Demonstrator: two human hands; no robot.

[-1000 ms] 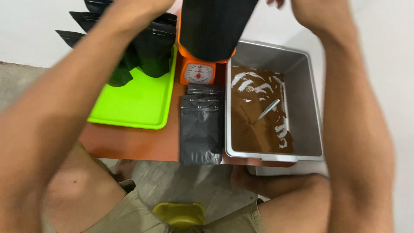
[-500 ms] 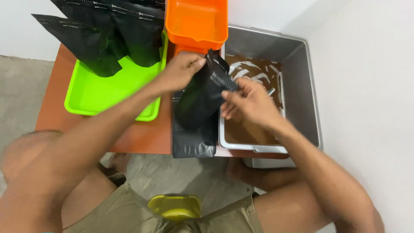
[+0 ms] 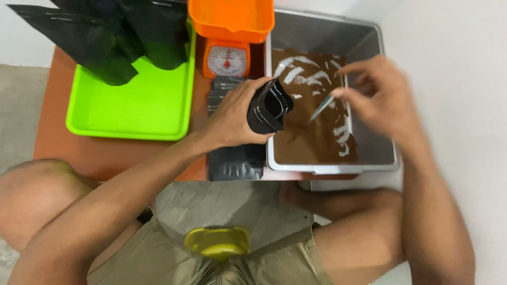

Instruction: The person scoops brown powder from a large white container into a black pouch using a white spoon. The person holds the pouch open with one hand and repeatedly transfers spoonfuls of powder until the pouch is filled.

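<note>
The left hand [image 3: 232, 116] grips an open, unfilled black pouch [image 3: 268, 107] at the grey tub [image 3: 327, 169] while the right hand [image 3: 377, 97] pinches the spoon [image 3: 322, 107] over brown powder [image 3: 311, 137]; filled pouches [image 3: 100, 42] stand far left.

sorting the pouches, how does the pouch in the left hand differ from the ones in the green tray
The pouch in the left hand is held with its mouth open beside the grey bin; the pouches in the green tray stand bunched at its back, untouched. Both are black.
</note>
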